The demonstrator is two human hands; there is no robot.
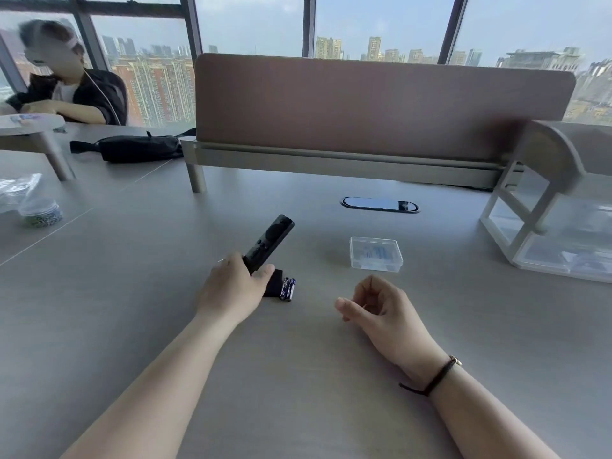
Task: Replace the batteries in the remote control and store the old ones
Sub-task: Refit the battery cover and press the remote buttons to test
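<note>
Nearest the front edge of the grey worktop (298, 376), two bare forearms reached in. The right hand (377, 309) rested on the worktop with its fingers curled loosely into the palm and the thumb pointing left; it held nothing, and a dark cord bracelet (437, 376) sat on its wrist. The left hand (231, 289) was closed around the lower end of the black remote control (268, 243), thumb on its right side, and the remote tilted up and away to the right, its button side facing up. Just right of this hand, two batteries (287, 288) with dark blue labels lay side by side on the worktop, touching a flat black piece (274, 283) that was half hidden under the thumb.

Further in, right of the remote, stood a small clear plastic box (376, 254) with its lid on; something pale with blue marks lay inside, too blurred to name. Behind it, an oval cable port (380, 205) was set into the worktop. Near the right edge stood clear drawers (559, 240) in a white frame, their content not readable. At the left edge was a round clear jar (40, 212) with small dark things inside. Along the far edge rose a brown divider panel (381, 104), and a black pouch (139, 149) lay left of it.
</note>
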